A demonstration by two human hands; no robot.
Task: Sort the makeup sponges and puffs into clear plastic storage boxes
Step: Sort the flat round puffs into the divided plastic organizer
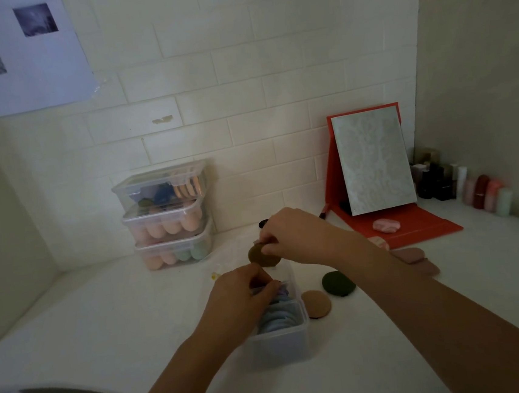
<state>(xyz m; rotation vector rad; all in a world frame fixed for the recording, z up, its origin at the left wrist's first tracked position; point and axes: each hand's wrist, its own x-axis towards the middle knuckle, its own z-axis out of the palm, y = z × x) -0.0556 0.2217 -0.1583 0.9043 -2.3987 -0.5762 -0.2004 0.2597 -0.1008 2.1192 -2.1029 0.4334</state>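
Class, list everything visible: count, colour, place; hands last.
stacked boxes: 3, clear, rear left
open box: 1, clear, front centre
blue puffs: several, pale blue, inside open box
brown puff: 1, brown, right hand pinches it
green puff: 1, dark green, right of open box
tan puff: 1, tan, beside green puff
mauve puffs: 2, mauve, further right
mirror: 1, red stand, right
pink sponge: 1, pink, on mirror stand
bottles: several, mixed, right corner
left hand: 1, in open box
right hand: 1, above open box

Bare forearms [436, 306], bare left hand [240, 294], right hand [296, 234]
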